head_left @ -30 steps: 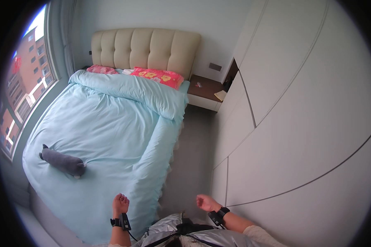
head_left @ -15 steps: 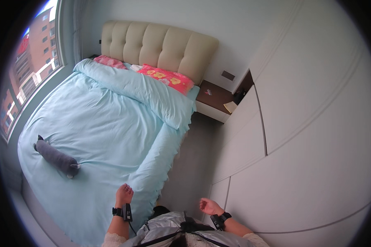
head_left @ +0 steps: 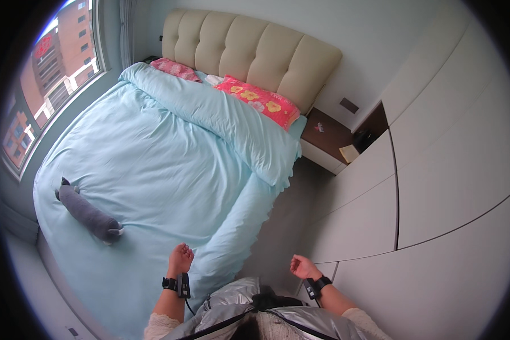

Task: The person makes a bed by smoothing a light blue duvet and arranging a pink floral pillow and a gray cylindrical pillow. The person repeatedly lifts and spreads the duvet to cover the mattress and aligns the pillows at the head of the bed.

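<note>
My left hand (head_left: 181,259) is curled into a loose fist above the foot of the bed, and nothing shows in it. Over the gap between the bed and the wardrobe, my right hand (head_left: 304,267) is closed too, with no object visible. A light blue quilt (head_left: 147,153) covers the bed below and ahead, its top edge folded back. On the quilt, left of my left hand and apart from it, lies a long grey plush toy (head_left: 89,212). Both wrists wear black straps with small boxes, and a cable runs from the left one.
A beige tufted headboard (head_left: 246,51) stands behind a red flowered pillow (head_left: 259,101) and a pink pillow (head_left: 175,69). A brown-topped nightstand (head_left: 326,133) sits beside the bed. Pale wardrobe doors (head_left: 447,187) line the right side; a window (head_left: 62,62) is on the left.
The view has shifted closer to the bed and turned slightly, so headboard, nightstand and wardrobe appear farther right. Both hands stay closed; the plush toy lies in the same place on the quilt.
</note>
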Tool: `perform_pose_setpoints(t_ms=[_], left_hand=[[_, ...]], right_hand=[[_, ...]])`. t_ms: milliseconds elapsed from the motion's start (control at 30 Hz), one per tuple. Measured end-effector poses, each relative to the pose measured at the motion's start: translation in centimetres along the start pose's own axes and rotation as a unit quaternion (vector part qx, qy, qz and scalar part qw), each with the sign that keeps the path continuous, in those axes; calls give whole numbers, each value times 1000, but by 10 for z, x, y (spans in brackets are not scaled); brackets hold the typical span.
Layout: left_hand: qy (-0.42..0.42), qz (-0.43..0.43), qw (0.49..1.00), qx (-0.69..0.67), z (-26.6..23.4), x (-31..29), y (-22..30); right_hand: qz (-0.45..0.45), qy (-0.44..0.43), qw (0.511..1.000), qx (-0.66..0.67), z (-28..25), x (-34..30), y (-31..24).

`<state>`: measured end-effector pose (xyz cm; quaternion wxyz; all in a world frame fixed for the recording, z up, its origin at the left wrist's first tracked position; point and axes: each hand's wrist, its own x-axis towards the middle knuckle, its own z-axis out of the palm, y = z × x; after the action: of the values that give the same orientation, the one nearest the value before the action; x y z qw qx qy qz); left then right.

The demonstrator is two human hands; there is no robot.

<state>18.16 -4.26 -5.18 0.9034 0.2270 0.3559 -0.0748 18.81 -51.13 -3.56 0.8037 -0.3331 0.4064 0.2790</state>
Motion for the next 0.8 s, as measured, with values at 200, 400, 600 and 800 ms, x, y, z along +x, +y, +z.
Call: perform_pose_setpoints(t_ms=[200, 400, 600, 800], left_hand=[[28, 30, 999, -35, -12, -6, 13], [75, 81, 992, -63, -21, -7, 13], [115, 142, 976, -119, -7, -15, -2], [256, 143, 942, -163, 39, -17, -45]], right_hand=[[8, -13, 998, -59, 31, 33, -38], [6, -15, 993, -116, 74, 84, -92], [26, -5, 994, -108, 108, 191, -167], [99, 85, 991, -16, 131, 298, -234]])
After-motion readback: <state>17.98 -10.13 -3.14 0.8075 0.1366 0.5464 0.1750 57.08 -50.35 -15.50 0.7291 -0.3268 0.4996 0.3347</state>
